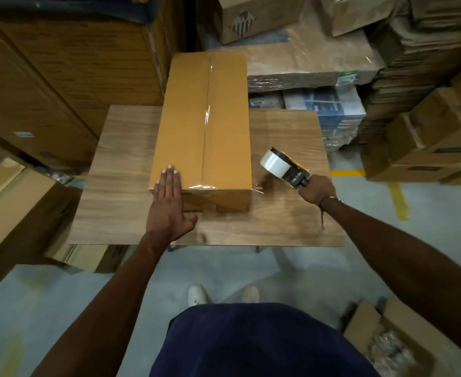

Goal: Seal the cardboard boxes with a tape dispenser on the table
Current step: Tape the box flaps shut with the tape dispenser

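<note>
Left hand flat on taped cardboard box, right hand gripping tape dispenser, labels unreadable

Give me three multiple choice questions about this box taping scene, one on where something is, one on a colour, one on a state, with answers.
1. Where is the tape dispenser?
A. right of the box
B. on the box
C. on the floor

2. What colour is the tape roll?
A. red
B. whitish
C. green

3. How is the left hand?
A. a fist
B. gripping tape
C. flat on the box

Answers:
1. A, the right hand holds it above the table, beside the cardboard box.
2. B, it looks pale white.
3. C, straight fingers press the near corner.
</note>
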Available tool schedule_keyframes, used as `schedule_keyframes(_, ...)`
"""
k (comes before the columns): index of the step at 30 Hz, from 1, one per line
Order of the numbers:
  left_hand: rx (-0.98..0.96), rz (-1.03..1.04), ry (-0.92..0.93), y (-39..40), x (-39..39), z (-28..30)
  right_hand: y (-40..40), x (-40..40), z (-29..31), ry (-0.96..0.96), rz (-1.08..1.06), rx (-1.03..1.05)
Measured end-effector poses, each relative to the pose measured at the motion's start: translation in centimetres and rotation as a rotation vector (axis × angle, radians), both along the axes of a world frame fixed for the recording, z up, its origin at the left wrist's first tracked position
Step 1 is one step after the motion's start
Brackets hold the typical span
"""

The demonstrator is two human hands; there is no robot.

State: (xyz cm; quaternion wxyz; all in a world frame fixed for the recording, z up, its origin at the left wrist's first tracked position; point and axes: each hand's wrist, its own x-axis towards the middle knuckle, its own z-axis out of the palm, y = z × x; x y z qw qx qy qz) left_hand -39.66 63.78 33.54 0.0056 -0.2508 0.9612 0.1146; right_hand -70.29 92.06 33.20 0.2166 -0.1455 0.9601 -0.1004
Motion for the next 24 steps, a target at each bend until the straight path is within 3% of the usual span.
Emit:
schedule_keyframes(4, -0.014, -0.006, 0.016, -0.3, 0.0, -0.5, -0.4, 1.2, -3.4, -0.038, -0.113, -0.047)
schedule_keyframes(14, -0.017, 0.001, 0.055, -0.5, -0.2, -1.4, 1.5, 0.9, -9.6, -0.163, -0.112, -0.078)
schedule_keyframes(19, 0.002, -0.004, 0.067, -0.4, -0.1, -1.2, -0.1, 1.1, -5.4, -0.027, -0.259, -0.304)
schedule_keyframes(24, 0.029, -0.008, 0.095, -0.5, 0.0, -1.1, -5.5, 4.0, 1.7, 0.121, -0.127, -0.632)
